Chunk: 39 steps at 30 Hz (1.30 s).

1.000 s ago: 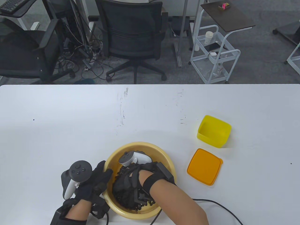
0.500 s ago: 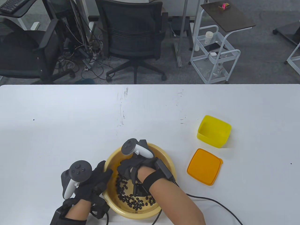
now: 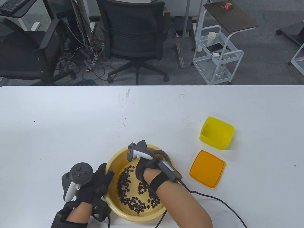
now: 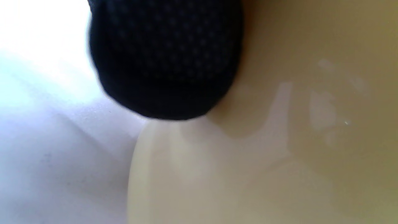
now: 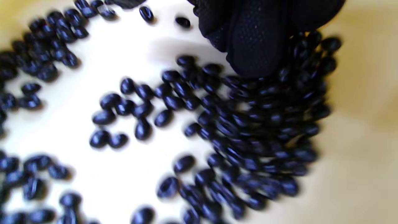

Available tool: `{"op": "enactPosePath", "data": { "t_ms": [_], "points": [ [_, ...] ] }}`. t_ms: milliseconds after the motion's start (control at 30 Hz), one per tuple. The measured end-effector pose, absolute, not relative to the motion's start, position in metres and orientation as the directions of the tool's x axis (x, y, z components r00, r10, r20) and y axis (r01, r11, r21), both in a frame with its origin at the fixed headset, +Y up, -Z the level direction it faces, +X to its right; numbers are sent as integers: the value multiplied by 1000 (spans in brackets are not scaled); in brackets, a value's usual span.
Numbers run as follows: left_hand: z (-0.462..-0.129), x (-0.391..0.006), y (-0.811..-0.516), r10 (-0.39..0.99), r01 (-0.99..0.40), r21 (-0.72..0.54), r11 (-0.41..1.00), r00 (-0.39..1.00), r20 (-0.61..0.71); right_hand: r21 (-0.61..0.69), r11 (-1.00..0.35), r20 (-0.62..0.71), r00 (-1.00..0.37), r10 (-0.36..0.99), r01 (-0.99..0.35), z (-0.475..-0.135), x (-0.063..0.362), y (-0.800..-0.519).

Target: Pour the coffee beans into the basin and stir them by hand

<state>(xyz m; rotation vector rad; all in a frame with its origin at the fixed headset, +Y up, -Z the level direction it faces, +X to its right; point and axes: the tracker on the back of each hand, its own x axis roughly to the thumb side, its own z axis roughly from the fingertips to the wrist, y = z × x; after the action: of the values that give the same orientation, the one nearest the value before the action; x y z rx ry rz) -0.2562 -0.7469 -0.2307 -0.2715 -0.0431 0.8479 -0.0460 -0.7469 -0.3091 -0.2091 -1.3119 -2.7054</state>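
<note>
Office chairs (image 3: 135, 35) and a white wire trolley (image 3: 217, 57) stand behind the white bench (image 3: 71, 123) in the table view; a square yellow plastic tub (image 3: 216, 133) and flat orange lid (image 3: 207, 168) lie right of the round yellow plastic basin (image 3: 111, 163). Left hand (image 3: 95, 185) grips its rim; right hand (image 3: 144, 166) dips inside among dark coffee beans (image 3: 129, 187). Left wrist view: a fingertip (image 4: 164, 59) against the basin wall. Right wrist view: relaxed fingers (image 5: 258, 40) touching beans.

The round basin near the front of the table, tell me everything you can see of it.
The basin is a round, shallow bowl of smooth pale yellow plastic, standing upright at the table's near edge. Dark coffee beans lie scattered over its floor. The left hand holds its left rim from outside, fingers over the edge. The right hand reaches inside, fingertips among the beans.
</note>
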Motion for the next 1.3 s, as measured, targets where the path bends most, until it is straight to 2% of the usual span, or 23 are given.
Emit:
{"op": "enactPosePath", "data": {
  "t_ms": [200, 367, 500, 600, 667, 800, 900, 1033, 1100, 1300],
  "points": [
    [-231, -256, -747, 749, -739, -252, 625, 658, -73, 887, -426, 161, -984, -76, 178, -294, -42, -758],
    [-231, -256, -747, 745, -736, -251, 629, 663, -73, 975, -205, 110, -990, 87, 90, -277, -53, -776],
    [-231, -256, -747, 745, -736, -251, 629, 663, -74, 970, -205, 162, -978, 135, 133, -274, -63, -778],
    [-231, -256, -747, 745, -735, -251, 630, 663, -74, 975, -189, 149, -973, 175, 115, -273, -64, -777],
    [-231, -256, -747, 745, -735, -251, 630, 663, -74, 986, -148, 113, -957, 266, 75, -273, -67, -777],
    [-231, -256, -747, 745, -735, -253, 629, 663, -74, 995, -13, -76, -860, 504, -96, -270, -80, -782],
    [-231, -256, -747, 748, -737, -254, 626, 660, -72, 989, 16, -124, -789, 601, -144, -274, -88, -783],
    [-231, -256, -747, 751, -739, -257, 623, 657, -71, 973, -46, -150, -768, 623, -227, -286, -88, -777],
    [-231, -256, -747, 751, -739, -258, 623, 657, -70, 952, -151, -116, -767, 631, -268, -293, -85, -772],
    [-231, -256, -747, 753, -740, -260, 620, 655, -70, 877, -429, 56, -841, 538, -216, -307, -75, -762]
  ]
}}
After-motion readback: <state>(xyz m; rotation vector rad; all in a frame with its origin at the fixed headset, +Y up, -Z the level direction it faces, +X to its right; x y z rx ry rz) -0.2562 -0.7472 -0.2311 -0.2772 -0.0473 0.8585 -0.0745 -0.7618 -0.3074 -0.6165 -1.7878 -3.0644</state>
